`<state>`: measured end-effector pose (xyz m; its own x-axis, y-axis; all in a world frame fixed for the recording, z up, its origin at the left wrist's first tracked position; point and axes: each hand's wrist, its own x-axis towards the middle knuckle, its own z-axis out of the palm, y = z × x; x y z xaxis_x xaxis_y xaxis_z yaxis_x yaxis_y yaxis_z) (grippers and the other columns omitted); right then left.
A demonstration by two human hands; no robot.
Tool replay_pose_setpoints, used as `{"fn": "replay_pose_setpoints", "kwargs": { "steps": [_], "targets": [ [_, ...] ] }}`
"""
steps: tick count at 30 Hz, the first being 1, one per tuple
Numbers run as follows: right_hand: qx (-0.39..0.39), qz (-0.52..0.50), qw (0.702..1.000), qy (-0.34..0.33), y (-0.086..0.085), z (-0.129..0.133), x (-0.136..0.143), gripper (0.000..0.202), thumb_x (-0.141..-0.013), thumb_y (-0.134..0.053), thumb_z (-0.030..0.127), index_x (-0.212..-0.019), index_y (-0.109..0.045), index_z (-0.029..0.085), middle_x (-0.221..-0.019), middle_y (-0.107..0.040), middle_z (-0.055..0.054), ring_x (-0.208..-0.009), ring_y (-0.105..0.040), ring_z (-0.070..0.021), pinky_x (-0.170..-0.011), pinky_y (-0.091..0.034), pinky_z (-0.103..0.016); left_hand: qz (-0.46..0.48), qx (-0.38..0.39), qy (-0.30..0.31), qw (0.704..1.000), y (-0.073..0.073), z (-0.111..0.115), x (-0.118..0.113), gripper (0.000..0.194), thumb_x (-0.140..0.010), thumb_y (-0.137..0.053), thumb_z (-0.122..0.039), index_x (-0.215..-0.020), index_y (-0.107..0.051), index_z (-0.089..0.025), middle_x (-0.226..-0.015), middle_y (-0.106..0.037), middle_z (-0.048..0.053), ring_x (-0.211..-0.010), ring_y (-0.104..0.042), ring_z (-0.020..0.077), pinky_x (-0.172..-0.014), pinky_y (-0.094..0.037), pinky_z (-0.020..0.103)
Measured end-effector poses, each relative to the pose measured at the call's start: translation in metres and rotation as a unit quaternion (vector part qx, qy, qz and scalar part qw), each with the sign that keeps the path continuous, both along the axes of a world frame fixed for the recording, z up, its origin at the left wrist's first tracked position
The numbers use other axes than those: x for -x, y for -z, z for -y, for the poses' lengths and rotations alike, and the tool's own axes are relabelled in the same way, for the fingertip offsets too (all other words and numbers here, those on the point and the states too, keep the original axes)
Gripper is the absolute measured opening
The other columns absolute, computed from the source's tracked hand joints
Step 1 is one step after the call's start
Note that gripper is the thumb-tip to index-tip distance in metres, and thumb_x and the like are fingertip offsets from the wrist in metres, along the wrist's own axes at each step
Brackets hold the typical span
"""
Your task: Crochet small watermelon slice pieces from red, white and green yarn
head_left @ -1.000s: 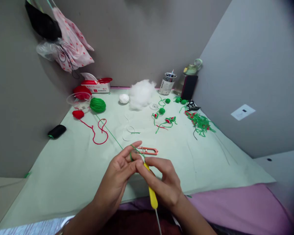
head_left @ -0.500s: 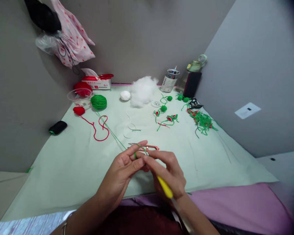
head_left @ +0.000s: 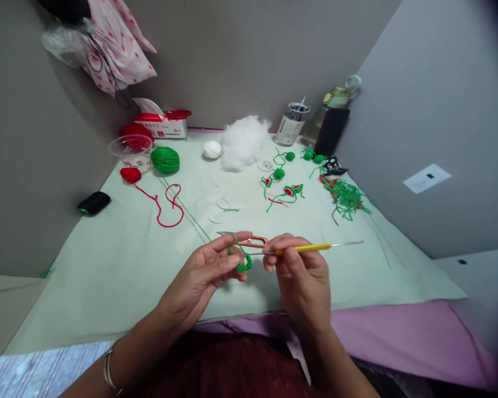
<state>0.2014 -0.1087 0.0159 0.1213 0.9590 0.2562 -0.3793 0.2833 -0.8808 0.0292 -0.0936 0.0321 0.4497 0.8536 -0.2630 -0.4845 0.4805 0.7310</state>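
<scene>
A small curved piece of green crochet (head_left: 244, 264) is pinched between the thumb and fingers of my left hand (head_left: 209, 268). Green yarn (head_left: 191, 217) runs from the green ball (head_left: 165, 160) to this hand and loops over its raised forefinger. My right hand (head_left: 305, 276) grips the yellow handle of a crochet hook (head_left: 311, 248), held almost level. One metal tip reaches left to the green piece; the other sticks out to the right. Just beyond my fingers lie orange-handled thread snips (head_left: 257, 241), partly hidden by my left hand.
White stuffing (head_left: 244, 142) and a white ball (head_left: 212, 149) sit at the back. Green and red crocheted bits (head_left: 290, 190) lie right of centre, near a tangle of yarn scraps (head_left: 346, 198). Red yarn (head_left: 130, 175), a black spool (head_left: 94, 204), a pen jar (head_left: 292, 124) and a phone (head_left: 332, 131) stand around.
The crochet hook has swung from pointing down toward me to lying nearly level, its free end now to the right. My right hand has turned and moved right. The green piece now shows.
</scene>
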Motion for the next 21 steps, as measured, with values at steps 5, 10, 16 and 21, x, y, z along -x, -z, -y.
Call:
{"fn": "replay_pose_setpoints", "kwargs": {
  "steps": [5, 10, 16, 21],
  "targets": [
    [-0.019, 0.041, 0.999, 0.013, 0.003, 0.000, -0.006, 0.017, -0.101, -0.064, 0.028, -0.095, -0.081, 0.026, -0.088, -0.072, -0.002, -0.071, -0.063, -0.0123, -0.067, -0.052, -0.028, 0.016, 0.006, 0.011, 1.000, -0.001, 0.001, -0.001, 0.033, -0.091, -0.072, -0.019, -0.123, -0.078, -0.018, -0.087, -0.061, 0.003, -0.072, -0.054, 0.0104, -0.069, -0.052, 0.022],
    [0.019, 0.004, 1.000, -0.007, 0.001, -0.003, -0.010, 0.014, -0.096, -0.071, 0.032, -0.090, -0.080, 0.024, -0.083, -0.072, -0.003, -0.065, -0.061, -0.0120, -0.058, -0.051, -0.025, 0.057, 0.019, 0.033, 0.998, -0.002, 0.000, 0.000, 0.031, -0.090, -0.068, -0.016, -0.118, -0.080, -0.013, -0.080, -0.053, 0.002, -0.068, -0.046, 0.0106, -0.065, -0.051, 0.024],
    [-0.005, 0.043, 0.999, -0.028, 0.008, 0.000, 0.001, 0.013, -0.098, -0.069, 0.036, -0.095, -0.080, 0.030, -0.088, -0.074, -0.002, -0.077, -0.067, -0.0158, -0.068, -0.056, -0.029, -0.041, -0.106, 0.010, 0.994, 0.001, 0.003, -0.003, 0.033, -0.093, -0.072, -0.027, -0.125, -0.075, -0.021, -0.093, -0.066, 0.004, -0.083, -0.063, 0.0160, -0.078, -0.052, 0.026],
    [-0.073, 0.170, 0.982, 0.039, 0.007, 0.002, 0.008, 0.014, -0.097, -0.070, 0.025, -0.101, -0.082, 0.030, -0.093, -0.075, -0.003, -0.095, -0.068, -0.0187, -0.084, -0.057, -0.033, -0.118, -0.148, -0.013, 0.982, -0.002, 0.006, -0.005, 0.032, -0.093, -0.074, -0.027, -0.125, -0.074, -0.024, -0.093, -0.067, 0.003, -0.086, -0.063, 0.0162, -0.082, -0.053, 0.027]
  ]
}}
